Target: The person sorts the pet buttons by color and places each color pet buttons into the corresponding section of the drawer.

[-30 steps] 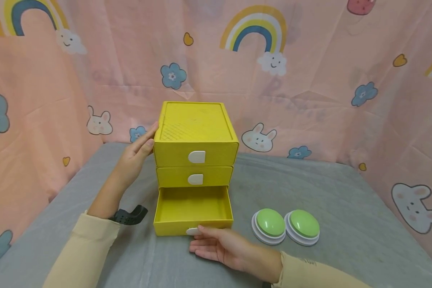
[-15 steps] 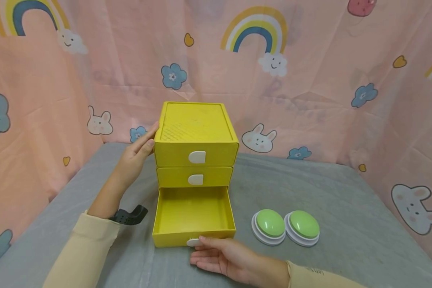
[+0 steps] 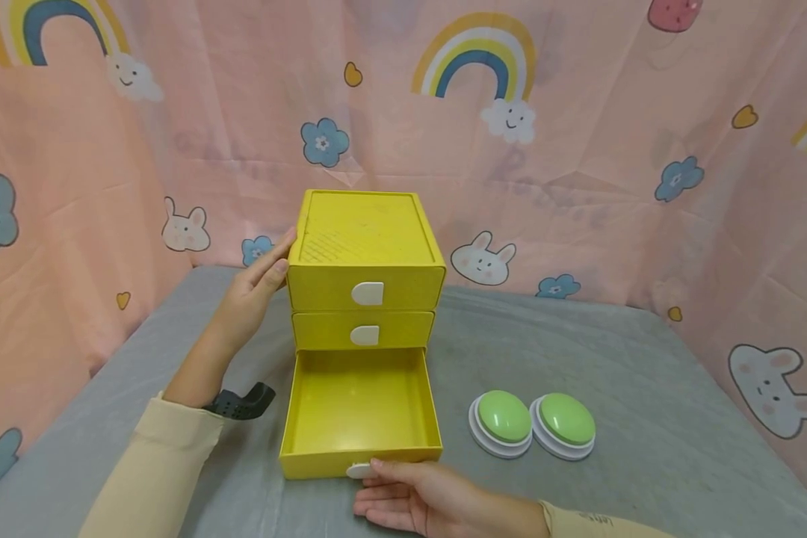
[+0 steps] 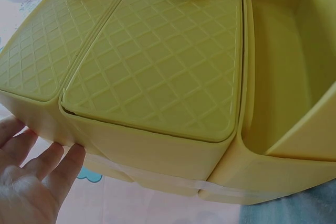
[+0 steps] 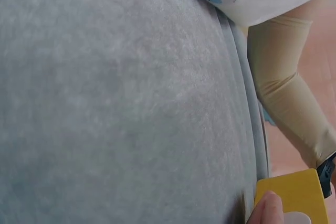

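A yellow three-drawer cabinet [image 3: 366,228] stands on the grey cloth, its upper two drawers closed. The bottom drawer [image 3: 362,407] is pulled well out, and nothing lies inside it. My left hand [image 3: 247,300] rests on the cabinet's left side with fingers fairly straight; in the left wrist view its fingertips touch the side wall [image 4: 121,140]. At the front, my right hand [image 3: 437,497] holds the bottom drawer's white handle [image 3: 359,471] with the thumb against it, the other fingers extended below. Only fingertips [image 5: 270,205] show beside the yellow drawer front [image 5: 294,192] in the right wrist view.
Two green push buttons with white bases [image 3: 504,418] sit side by side right of the drawer. A pink patterned curtain [image 3: 578,97] hangs behind and at both sides of the grey-covered table [image 3: 619,359]. A black strap [image 3: 242,403] is on the left wrist.
The bottom drawer has slid farther out toward me, drawn along with my right hand at its handle. My left hand has stayed on the cabinet's side.
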A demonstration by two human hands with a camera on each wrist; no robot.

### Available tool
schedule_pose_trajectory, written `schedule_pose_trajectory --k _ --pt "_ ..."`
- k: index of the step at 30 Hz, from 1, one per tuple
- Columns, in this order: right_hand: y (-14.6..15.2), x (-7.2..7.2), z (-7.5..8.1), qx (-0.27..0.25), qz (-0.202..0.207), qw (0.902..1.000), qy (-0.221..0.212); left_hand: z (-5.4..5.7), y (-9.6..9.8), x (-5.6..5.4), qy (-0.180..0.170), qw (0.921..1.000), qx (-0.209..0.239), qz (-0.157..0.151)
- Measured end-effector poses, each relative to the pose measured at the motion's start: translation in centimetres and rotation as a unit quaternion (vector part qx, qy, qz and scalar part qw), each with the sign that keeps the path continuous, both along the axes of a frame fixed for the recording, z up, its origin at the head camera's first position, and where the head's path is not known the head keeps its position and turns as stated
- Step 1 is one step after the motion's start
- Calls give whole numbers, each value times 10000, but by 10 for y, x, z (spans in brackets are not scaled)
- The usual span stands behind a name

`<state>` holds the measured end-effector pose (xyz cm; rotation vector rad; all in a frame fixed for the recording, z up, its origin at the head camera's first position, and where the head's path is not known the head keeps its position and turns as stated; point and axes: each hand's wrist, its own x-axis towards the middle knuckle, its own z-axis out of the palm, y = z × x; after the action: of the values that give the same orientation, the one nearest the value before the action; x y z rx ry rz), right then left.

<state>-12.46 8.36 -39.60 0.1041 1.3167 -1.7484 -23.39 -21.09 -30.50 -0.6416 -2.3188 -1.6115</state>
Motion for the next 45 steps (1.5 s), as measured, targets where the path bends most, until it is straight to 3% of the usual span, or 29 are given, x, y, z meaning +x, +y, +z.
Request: schedule_pose_trajectory --k 11,23,40,45 --pt "4 7 1 -142 229 9996 -73 1 2 0 8 10000 -16 3" --pt "7 12 1 86 309 9995 -73 3 1 2 -29 9999 -97 60" --pt "10 19 -3 229 461 9980 373 4 2 2 -27 10000 -40 13" --pt "11 21 -4 519 463 9955 638 3 0 2 -93 9999 -77 45"
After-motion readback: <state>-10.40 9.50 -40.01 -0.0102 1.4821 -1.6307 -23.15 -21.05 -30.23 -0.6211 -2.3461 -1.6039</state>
